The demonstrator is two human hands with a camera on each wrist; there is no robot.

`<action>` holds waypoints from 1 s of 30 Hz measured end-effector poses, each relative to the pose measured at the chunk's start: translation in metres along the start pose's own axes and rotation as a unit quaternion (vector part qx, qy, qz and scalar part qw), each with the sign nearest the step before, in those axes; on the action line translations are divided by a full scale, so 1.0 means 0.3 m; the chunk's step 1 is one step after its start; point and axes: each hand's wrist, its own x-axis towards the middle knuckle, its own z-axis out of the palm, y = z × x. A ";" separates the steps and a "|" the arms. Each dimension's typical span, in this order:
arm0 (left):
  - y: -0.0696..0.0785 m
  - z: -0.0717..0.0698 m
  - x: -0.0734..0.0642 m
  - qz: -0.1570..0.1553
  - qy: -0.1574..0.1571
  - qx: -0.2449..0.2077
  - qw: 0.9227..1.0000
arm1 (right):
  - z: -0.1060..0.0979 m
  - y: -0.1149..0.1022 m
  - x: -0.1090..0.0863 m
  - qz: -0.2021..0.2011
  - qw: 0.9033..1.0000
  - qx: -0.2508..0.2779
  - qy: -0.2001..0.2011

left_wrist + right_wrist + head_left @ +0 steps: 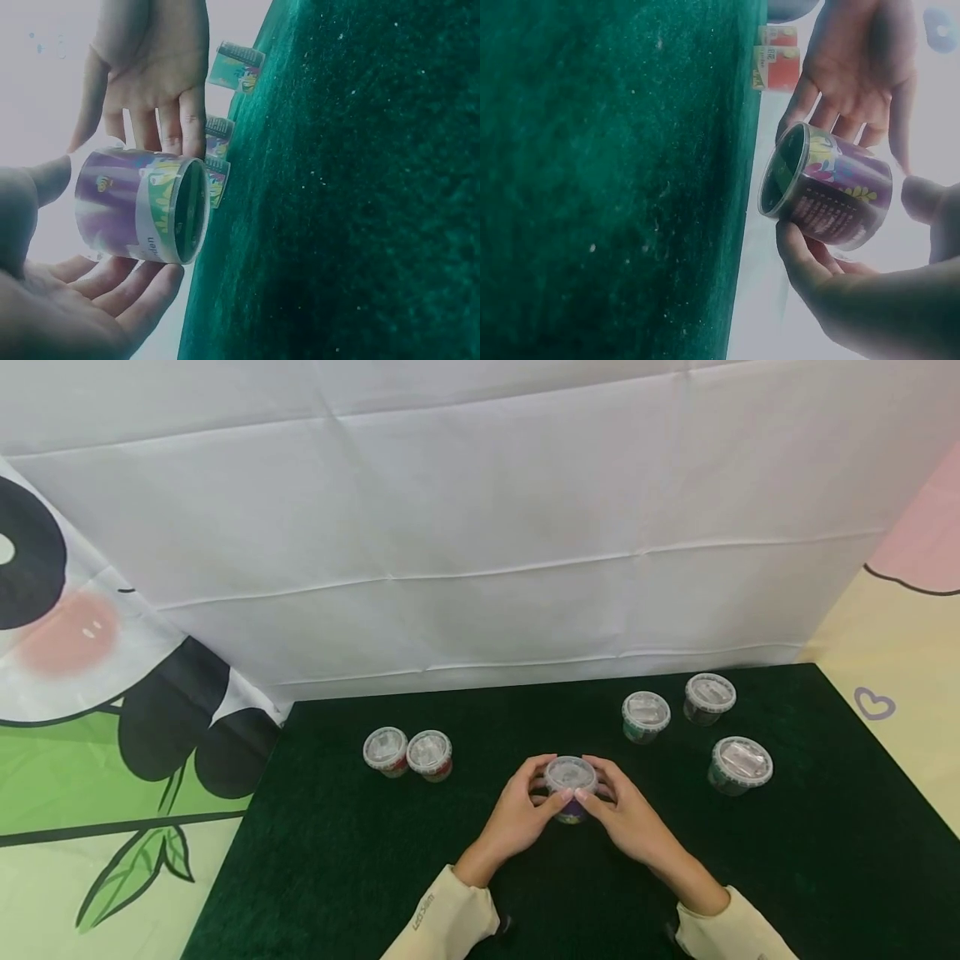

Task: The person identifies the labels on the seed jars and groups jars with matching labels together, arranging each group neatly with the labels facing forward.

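Note:
Between both hands is a small round plastic tub (572,774) with a clear lid and a purple printed label. My left hand (521,810) grips its left side, thumb at the lid's near edge and fingers round the far side. On the opposite side my right hand (630,817) holds it the same way, the two thumbs nearly meeting in front. In the left wrist view the tub (139,206) shows its purple and green label and its base, raised off the green cloth. The right wrist view shows dark print on the tub's label (832,202).
Two red-labelled tubs (386,750) (430,755) stand side by side at the left on the dark green tabletop (337,860). Three more tubs (646,716) (709,697) (740,765) stand at the right. A white cloth wall (480,527) rises behind the table.

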 end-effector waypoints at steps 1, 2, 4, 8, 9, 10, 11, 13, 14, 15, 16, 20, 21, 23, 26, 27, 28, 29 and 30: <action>0.001 -0.001 -0.001 -0.002 -0.002 -0.002 1.000 | -0.001 0.001 0.001 0.002 1.000 0.002 -0.002; 0.001 -0.004 -0.003 -0.003 -0.005 -0.006 1.000 | -0.003 0.001 0.002 0.004 1.000 0.004 -0.004; 0.001 -0.009 -0.006 -0.009 -0.011 -0.016 1.000 | -0.006 0.002 0.002 0.007 1.000 0.008 -0.006; -0.004 -0.022 -0.011 -0.024 -0.016 -0.031 0.999 | -0.015 0.001 0.003 -0.001 1.000 0.014 -0.016; -0.006 -0.024 -0.011 -0.027 -0.016 -0.033 0.999 | -0.018 0.001 0.004 -0.004 1.000 0.016 -0.020; -0.008 -0.026 -0.012 -0.029 -0.017 -0.034 0.999 | -0.020 0.000 0.004 -0.005 1.000 0.019 -0.024; -0.010 -0.027 -0.012 -0.031 -0.017 -0.034 0.999 | -0.022 0.000 0.005 -0.006 0.999 0.021 -0.029; -0.013 -0.029 -0.014 -0.034 -0.021 -0.037 0.999 | -0.027 -0.001 0.005 -0.007 0.999 0.025 -0.039; -0.015 -0.030 -0.014 -0.035 -0.023 -0.039 0.998 | -0.028 -0.001 0.005 -0.008 0.999 0.026 -0.044; -0.016 -0.031 -0.015 -0.036 -0.027 -0.040 0.998 | -0.029 -0.001 0.005 -0.009 0.998 0.026 -0.049; -0.016 -0.032 -0.017 -0.036 -0.031 -0.044 0.998 | -0.030 0.000 0.004 -0.009 0.998 0.027 -0.052; -0.014 -0.032 -0.024 -0.033 -0.040 -0.053 0.997 | -0.031 0.003 0.003 -0.012 0.998 0.027 -0.063; -0.013 -0.031 -0.025 -0.033 -0.039 -0.054 0.997 | -0.031 0.003 0.004 -0.012 0.998 0.028 -0.064; -0.011 -0.028 -0.026 -0.034 -0.032 -0.057 0.997 | -0.030 0.003 0.005 -0.010 0.998 0.030 -0.063; -0.011 -0.023 -0.026 -0.036 -0.017 -0.057 0.998 | -0.025 -0.001 0.006 -0.001 0.998 0.033 -0.055; -0.010 -0.020 -0.026 -0.039 -0.012 -0.059 0.997 | -0.023 -0.003 0.006 0.002 0.998 0.034 -0.052; -0.009 -0.019 -0.027 -0.038 -0.008 -0.059 0.998 | -0.021 -0.006 0.006 0.005 0.998 0.034 -0.048; -0.008 -0.017 -0.028 -0.038 -0.002 -0.058 0.998 | -0.019 -0.009 0.006 0.008 0.998 0.035 -0.043; -0.007 -0.015 -0.029 -0.038 0.004 -0.058 0.998 | -0.017 -0.012 0.006 0.011 0.999 0.034 -0.038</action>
